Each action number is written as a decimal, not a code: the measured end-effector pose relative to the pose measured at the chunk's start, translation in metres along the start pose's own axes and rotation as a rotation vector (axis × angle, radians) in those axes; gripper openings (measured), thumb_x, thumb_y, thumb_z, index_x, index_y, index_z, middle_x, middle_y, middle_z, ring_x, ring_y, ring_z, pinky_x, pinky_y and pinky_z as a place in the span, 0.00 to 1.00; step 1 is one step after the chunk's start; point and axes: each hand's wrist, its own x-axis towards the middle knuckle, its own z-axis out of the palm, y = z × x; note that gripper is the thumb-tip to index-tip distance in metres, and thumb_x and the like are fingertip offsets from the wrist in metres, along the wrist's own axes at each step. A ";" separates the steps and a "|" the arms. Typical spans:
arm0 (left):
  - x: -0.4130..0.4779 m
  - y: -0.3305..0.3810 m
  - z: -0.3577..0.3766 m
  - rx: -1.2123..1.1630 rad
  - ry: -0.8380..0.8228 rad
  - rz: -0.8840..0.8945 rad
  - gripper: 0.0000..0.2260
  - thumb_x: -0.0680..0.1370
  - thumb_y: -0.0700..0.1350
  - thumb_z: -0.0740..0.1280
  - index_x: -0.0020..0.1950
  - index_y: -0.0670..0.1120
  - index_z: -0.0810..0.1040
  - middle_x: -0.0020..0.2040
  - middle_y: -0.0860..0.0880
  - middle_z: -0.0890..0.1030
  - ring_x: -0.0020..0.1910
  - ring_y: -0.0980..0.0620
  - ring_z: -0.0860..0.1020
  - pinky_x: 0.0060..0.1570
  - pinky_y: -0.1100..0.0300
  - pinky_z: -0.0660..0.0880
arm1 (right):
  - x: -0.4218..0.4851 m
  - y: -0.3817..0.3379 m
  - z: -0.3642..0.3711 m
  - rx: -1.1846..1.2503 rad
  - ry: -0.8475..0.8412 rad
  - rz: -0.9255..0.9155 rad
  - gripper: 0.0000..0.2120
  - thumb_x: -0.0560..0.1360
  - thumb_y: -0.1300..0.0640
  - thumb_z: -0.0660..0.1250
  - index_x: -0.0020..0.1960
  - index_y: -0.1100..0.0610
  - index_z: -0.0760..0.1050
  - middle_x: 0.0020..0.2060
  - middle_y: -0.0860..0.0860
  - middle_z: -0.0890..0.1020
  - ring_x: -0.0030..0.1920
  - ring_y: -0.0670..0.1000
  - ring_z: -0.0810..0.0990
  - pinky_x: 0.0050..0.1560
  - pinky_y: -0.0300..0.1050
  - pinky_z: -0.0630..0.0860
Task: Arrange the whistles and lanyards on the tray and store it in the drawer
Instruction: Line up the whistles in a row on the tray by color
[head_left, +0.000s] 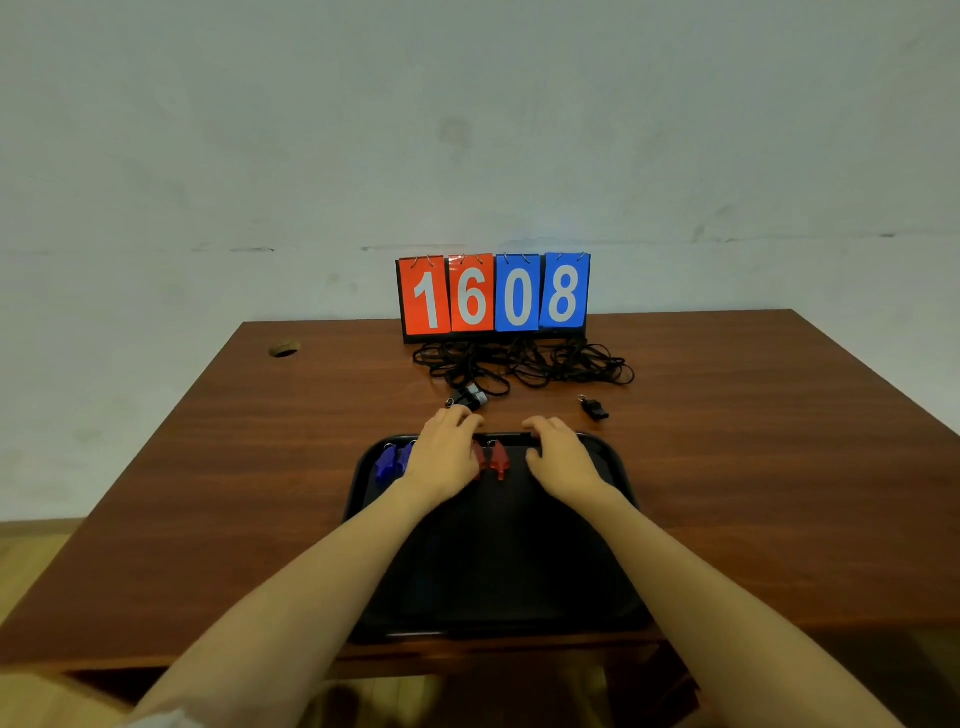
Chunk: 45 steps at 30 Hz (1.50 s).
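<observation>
Left hand (447, 457) hiding part of red whistles (497, 457), lanyards (524, 361) tangled, uncountable

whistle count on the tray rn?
4. Two blue whistles side by side at far left of the tray; two red whistles at far centre, one partly behind the left hand. That and the right hand may hide more.
</observation>
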 end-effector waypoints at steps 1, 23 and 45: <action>0.005 -0.001 -0.002 0.001 -0.014 -0.040 0.20 0.76 0.38 0.61 0.68 0.44 0.70 0.66 0.46 0.70 0.64 0.46 0.68 0.64 0.55 0.68 | 0.005 0.000 -0.003 -0.021 0.013 -0.014 0.20 0.78 0.61 0.60 0.69 0.54 0.66 0.65 0.54 0.70 0.65 0.55 0.69 0.63 0.49 0.71; 0.101 -0.061 0.029 -0.077 -0.226 -0.073 0.22 0.77 0.32 0.56 0.70 0.44 0.68 0.72 0.45 0.68 0.69 0.44 0.68 0.63 0.50 0.70 | 0.121 -0.022 0.043 -0.150 -0.118 -0.180 0.19 0.78 0.58 0.63 0.69 0.56 0.66 0.65 0.54 0.72 0.66 0.57 0.67 0.61 0.51 0.71; 0.043 0.007 -0.024 -0.290 -0.001 -0.084 0.08 0.78 0.43 0.65 0.55 0.44 0.73 0.57 0.47 0.72 0.53 0.47 0.75 0.51 0.57 0.72 | 0.030 0.011 -0.042 0.168 0.139 0.107 0.24 0.80 0.60 0.57 0.74 0.49 0.58 0.60 0.58 0.73 0.46 0.52 0.74 0.44 0.45 0.72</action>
